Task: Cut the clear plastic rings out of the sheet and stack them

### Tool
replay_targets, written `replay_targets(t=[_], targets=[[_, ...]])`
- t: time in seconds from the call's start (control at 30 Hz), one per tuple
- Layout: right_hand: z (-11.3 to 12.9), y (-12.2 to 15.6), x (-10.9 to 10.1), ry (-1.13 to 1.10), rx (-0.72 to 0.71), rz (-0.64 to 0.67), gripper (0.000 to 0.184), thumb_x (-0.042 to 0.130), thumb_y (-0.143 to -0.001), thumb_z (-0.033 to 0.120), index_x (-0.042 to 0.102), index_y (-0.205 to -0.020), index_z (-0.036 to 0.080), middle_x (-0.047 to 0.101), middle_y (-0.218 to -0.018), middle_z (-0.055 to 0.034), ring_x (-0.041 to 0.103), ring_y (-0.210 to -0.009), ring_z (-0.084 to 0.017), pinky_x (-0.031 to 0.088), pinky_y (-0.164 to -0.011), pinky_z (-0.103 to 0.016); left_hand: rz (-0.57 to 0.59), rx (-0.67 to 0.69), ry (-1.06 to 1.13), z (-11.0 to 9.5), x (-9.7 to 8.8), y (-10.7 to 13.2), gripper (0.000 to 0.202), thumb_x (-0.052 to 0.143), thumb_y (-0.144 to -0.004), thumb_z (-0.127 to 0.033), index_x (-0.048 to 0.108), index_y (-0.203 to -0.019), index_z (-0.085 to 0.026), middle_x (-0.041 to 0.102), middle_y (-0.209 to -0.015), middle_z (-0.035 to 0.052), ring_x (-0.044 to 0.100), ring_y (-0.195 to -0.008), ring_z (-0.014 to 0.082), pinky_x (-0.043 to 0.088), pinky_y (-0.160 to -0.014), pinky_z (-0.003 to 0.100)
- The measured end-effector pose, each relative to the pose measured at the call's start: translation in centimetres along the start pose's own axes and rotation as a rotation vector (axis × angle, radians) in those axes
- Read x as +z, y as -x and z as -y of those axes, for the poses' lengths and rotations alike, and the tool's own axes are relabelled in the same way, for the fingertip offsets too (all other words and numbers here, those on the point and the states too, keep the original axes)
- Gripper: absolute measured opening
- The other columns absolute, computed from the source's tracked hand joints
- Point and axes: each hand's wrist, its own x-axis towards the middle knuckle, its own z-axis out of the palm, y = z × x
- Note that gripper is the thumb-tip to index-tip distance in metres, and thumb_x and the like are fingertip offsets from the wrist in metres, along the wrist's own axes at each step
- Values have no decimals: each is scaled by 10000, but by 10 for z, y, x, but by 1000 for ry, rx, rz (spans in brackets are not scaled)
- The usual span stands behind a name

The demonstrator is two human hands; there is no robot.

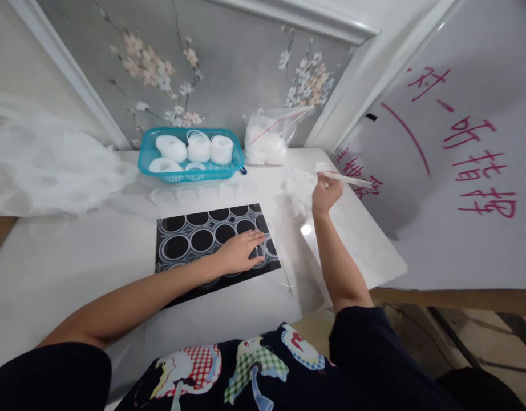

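My left hand [241, 251] lies flat, fingers stretched out, on the right part of a black sheet [202, 240] printed with rows of pale-ringed circles. In a pinch, my right hand [327, 195] grips a slim white stick [351, 180] above the table's right side. One end of the stick points right; something small and white [321, 167] shows at the other end, by my fingertips, too unclear to name. Beneath and left of that hand is a crumpled, see-through white heap [298, 185]. Clear rings [190, 195] lie in a row behind the black sheet.
A blue plastic basket [144, 162] holding several white rolls stands at the back of the white table [75, 257]. Beside it is a clear zip bag [267, 140] with white contents. Translucent sheeting with round holes [44, 160] is at left. A whiteboard [438, 228] with red writing borders the right.
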Motion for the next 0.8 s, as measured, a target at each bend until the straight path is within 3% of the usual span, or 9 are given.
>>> replay_targets(t=[0.07, 0.17, 0.33, 0.4, 0.5, 0.6, 0.7, 0.8], targets=[[-4, -10, -1, 35, 172, 47, 323, 428, -917, 234, 704, -1048, 129, 675, -1159, -186, 519, -1209, -348, 332, -1068, -572, 31, 1, 27, 2, -2, 2, 564, 588, -937, -409, 514, -1412, -115, 451, -1519, 140, 389, -1439, 278, 322, -1192, 420], [-6, 9, -2, 33, 230, 199, 212, 601, -801, 237, 733, -916, 117, 696, -1101, -223, 499, -1229, -389, 347, -1057, -581, 54, 18, 46, 5, -5, 12, 565, 606, -933, -390, 511, -1418, -116, 418, -1536, 144, 369, -1450, 283, 312, -1198, 429], [3, 54, -5, -123, 170, 149, 189, 643, -769, 306, 744, -876, 187, 611, -1354, -172, 442, -1313, -396, 339, -1065, -615, 31, 67, -23, 8, -9, 55, 551, 587, -954, -438, 512, -1426, -166, 368, -1563, 125, 325, -1466, 298, 288, -1212, 458], [13, 66, -7, -273, 97, 146, 176, 640, -783, 336, 742, -835, 202, 674, -1258, -155, 482, -1298, -375, 318, -1095, -600, 34, 72, -53, 10, -14, 79, 566, 577, -957, -474, 504, -1436, -181, 368, -1561, 118, 334, -1461, 299, 297, -1210, 457], [38, 89, -6, -510, -6, 275, 197, 648, -790, 396, 735, -770, 220, 752, -1047, -121, 586, -1204, -344, 338, -1110, -553, 33, 40, -92, 17, -22, 113, 580, 542, -971, -514, 477, -1459, -207, 363, -1562, 109, 350, -1455, 287, 300, -1207, 456], [66, 118, 1, -637, -31, 404, 258, 658, -787, 478, 733, -776, 231, 744, -1124, -106, 593, -1204, -339, 355, -1109, -547, 27, -54, -125, 27, -27, 142, 599, 512, -979, -540, 463, -1469, -199, 377, -1553, 115, 371, -1444, 287, 304, -1204, 467], [81, 141, 7, -668, -84, 449, 297, 628, -818, 510, 725, -793, 231, 736, -1162, -107, 576, -1234, -332, 346, -1121, -544, -37, -97, -166, 35, -21, 159, 594, 489, -995, -524, 436, -1486, -194, 412, -1536, 115, 391, -1434, 282, 325, -1195, 469], [79, 145, 6, -667, -74, 406, 324, 616, -821, 520, 730, -838, 218, 757, -1072, -117, 598, -1202, -333, 398, -1080, -516, -127, -79, -212, 39, -12, 162, 552, 495, -1004, -478, 450, -1476, -195, 437, -1522, 115, 408, -1425, 275, 352, -1184, 455]])
